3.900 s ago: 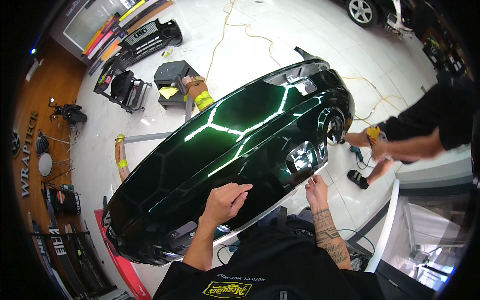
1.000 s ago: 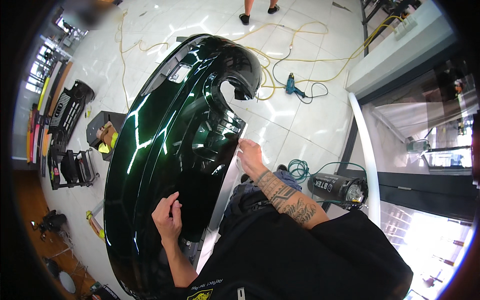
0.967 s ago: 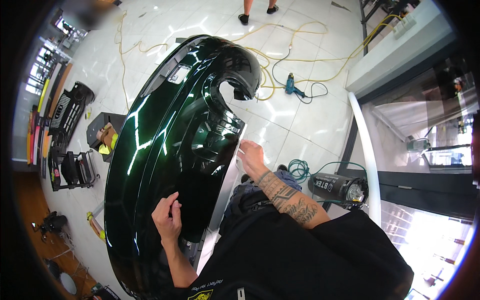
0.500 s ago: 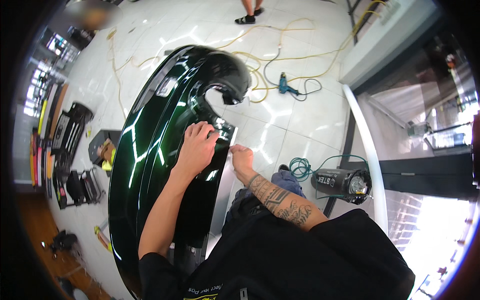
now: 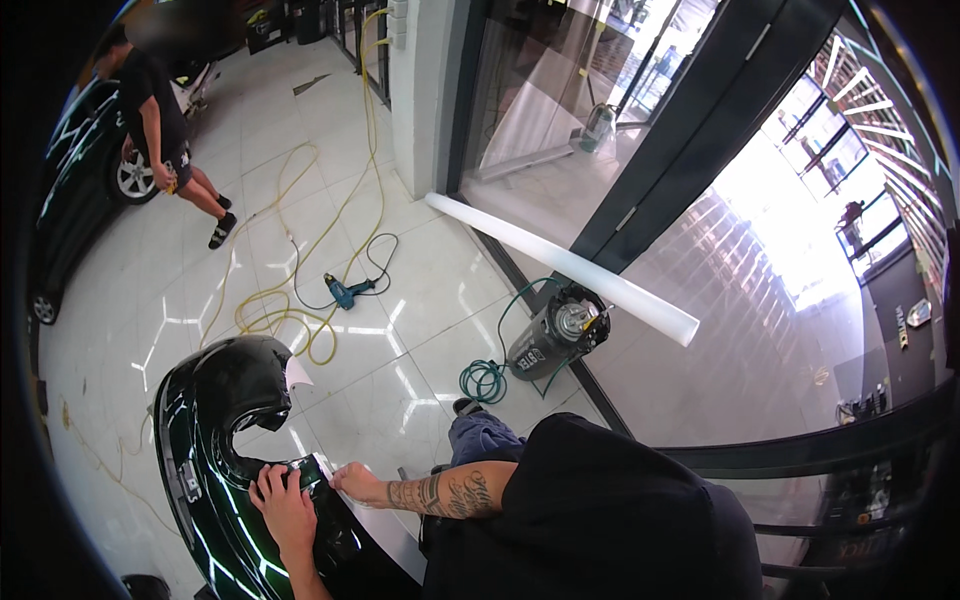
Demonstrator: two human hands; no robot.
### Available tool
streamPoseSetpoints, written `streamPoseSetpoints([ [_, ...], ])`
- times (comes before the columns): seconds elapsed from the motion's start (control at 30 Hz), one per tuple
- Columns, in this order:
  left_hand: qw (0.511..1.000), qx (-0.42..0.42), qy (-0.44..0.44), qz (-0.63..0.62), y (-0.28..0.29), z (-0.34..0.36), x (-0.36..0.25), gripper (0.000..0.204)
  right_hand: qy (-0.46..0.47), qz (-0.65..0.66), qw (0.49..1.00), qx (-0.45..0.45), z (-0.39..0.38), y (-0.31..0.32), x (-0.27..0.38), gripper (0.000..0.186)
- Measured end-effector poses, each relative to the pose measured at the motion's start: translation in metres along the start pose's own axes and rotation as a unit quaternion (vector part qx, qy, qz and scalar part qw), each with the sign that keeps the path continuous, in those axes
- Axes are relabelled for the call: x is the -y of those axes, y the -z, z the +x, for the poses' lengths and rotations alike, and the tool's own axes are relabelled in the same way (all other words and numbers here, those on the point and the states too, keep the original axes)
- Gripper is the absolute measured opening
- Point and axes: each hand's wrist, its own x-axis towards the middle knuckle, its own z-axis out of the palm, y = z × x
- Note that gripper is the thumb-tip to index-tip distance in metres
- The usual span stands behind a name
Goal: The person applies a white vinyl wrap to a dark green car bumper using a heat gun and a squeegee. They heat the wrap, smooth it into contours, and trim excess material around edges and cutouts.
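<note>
A glossy dark green car bumper [image 5: 215, 510] stands at the lower left, its curved end pointing away from me. My left hand [image 5: 288, 508] lies on the bumper below the wheel-arch cutout, fingers spread on the surface. At the bumper's right edge, my right hand [image 5: 357, 484] is closed in a pinch beside a narrow pale strip [image 5: 322, 468]. Whatever sits between those fingertips is too small to make out. A white flap [image 5: 298, 374] sticks out near the bumper's far end.
On the tiled floor lie a blue heat gun [image 5: 345, 292] and tangled yellow cords [image 5: 285, 320]. A dark pressure tank [image 5: 550, 340] with a coiled green hose [image 5: 484, 382] stands by the glass doors. One long white roll [image 5: 570, 262] leans there. A person [image 5: 160, 120] stands beside a dark car [image 5: 85, 190].
The view has swung right, bringing in the glass doors, the person and the car. Both hands stay at the bumper edge; my left hand's fingers are more spread than before.
</note>
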Motion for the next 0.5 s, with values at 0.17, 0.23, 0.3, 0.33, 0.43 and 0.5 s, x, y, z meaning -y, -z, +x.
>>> streamPoseSetpoints([
  [0.17, 1.0, 0.008, -0.002, 0.001, -0.001, 0.006, 0.001, 0.041, 0.036, -0.03, 0.998, -0.03, -0.003, -0.007, -0.007, 0.022],
  [0.23, 1.0, 0.009, 0.001, 0.001, -0.002, 0.005, 0.002, 0.041, 0.014, -0.067, 0.998, -0.012, -0.008, -0.006, 0.005, 0.022],
  [0.3, 1.0, 0.007, 0.0, 0.003, -0.002, 0.007, 0.0, 0.043, 0.002, -0.085, 0.996, -0.012, -0.01, -0.007, 0.01, 0.021],
  [0.33, 1.0, 0.008, 0.0, 0.004, -0.002, 0.008, -0.001, 0.043, 0.002, -0.085, 0.996, -0.023, -0.009, -0.008, 0.009, 0.021],
  [0.43, 1.0, 0.01, 0.0, 0.005, -0.001, 0.01, -0.004, 0.044, 0.022, -0.087, 0.995, -0.038, -0.008, -0.009, 0.001, 0.02],
  [0.5, 1.0, 0.008, -0.005, 0.004, -0.003, 0.012, -0.005, 0.045, 0.066, -0.1, 0.991, -0.057, -0.008, -0.014, -0.006, 0.02],
])
